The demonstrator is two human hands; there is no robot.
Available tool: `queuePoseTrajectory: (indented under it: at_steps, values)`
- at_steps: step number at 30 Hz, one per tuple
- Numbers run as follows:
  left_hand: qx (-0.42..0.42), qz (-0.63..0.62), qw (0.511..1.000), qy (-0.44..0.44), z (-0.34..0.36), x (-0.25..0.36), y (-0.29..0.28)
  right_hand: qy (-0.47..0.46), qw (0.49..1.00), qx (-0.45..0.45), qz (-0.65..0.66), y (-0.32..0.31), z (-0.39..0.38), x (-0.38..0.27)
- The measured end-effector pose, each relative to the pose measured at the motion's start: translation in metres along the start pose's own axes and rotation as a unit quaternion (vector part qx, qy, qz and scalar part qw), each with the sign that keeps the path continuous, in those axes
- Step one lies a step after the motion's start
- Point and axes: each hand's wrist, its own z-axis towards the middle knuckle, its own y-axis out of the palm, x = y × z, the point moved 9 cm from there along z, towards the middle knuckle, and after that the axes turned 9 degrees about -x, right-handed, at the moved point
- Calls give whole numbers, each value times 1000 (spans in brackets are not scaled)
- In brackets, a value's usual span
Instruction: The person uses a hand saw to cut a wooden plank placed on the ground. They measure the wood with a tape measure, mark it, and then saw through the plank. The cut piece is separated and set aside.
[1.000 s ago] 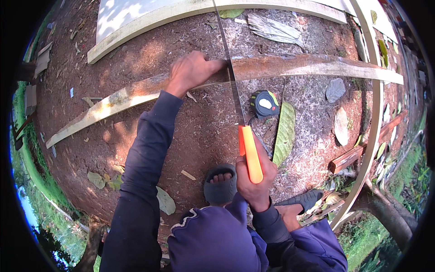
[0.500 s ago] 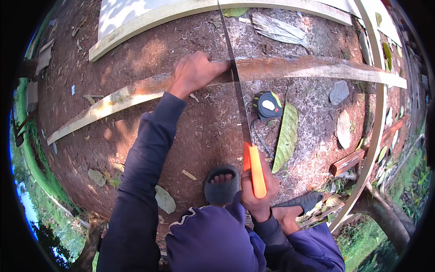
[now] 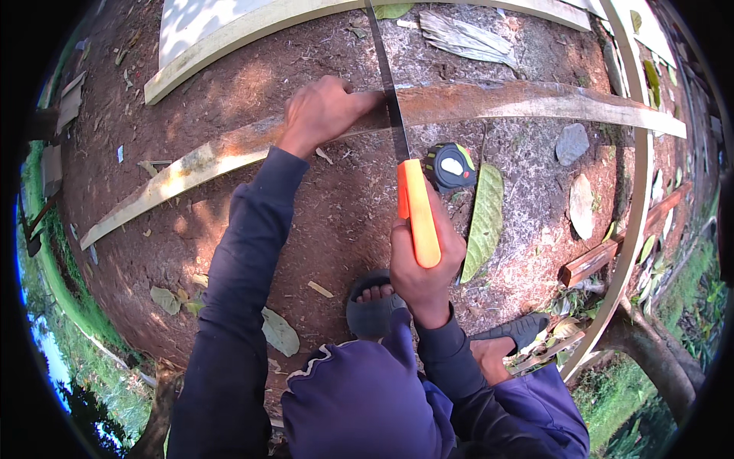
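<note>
My left hand (image 3: 321, 115) grips a weathered wooden plank (image 3: 497, 103) lying crosswise in front of me, with its thumb close beside a saw blade. My right hand (image 3: 428, 260) is closed on the orange handle of the hand saw (image 3: 415, 210); the blade crosses the plank and points away from me. A black and yellow-green tape measure (image 3: 449, 167) lies just right of the blade, beside a long green leaf (image 3: 482, 222). My feet in dark sandals are below, one sandal (image 3: 371, 314) partly hidden by purple clothing.
A long pale batten (image 3: 252, 40) borders a white board (image 3: 199, 23) at the top. Another batten (image 3: 638, 191) runs down the right side. A reddish timber piece (image 3: 592, 260), a grey stone (image 3: 572, 144) and dry leaves lie on the dirt. A branch (image 3: 661, 359) is at lower right.
Over the last second the saw and my right hand first drew back toward me, then moved well forward along the cut. My left hand stays on the plank beside the blade.
</note>
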Motion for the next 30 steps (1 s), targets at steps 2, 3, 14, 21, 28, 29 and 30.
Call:
queuePoseTrajectory:
  at_steps: [2, 3, 14, 21, 28, 29, 30]
  values:
    - [-7, -7, 1000, 0, 2, -9, 5, -1, 1000, -20, -11, -2, -15, -4]
    - [-5, -3, 1000, -8, 2, -11, 3, 25, 999, -37, -19, -5, -38, -3]
    - [91, 56, 989, 105, 1, -8, 7, 0, 999, -30, -19, -5, -38, -9]
    - [292, 235, 894, 246, -18, 26, 2, 11, 1000, -24, 7, 5, 19, -7]
    - [98, 131, 985, 63, -4, 18, 9, 23, 1000, -11, 3, -10, -29, -8]
    - [147, 155, 971, 107, -3, 16, 7, -9, 1000, 12, -2, -4, -7, -9]
    - [200, 180, 951, 154, -4, 19, 5, -28, 1000, -5, -7, 3, 17, -6]
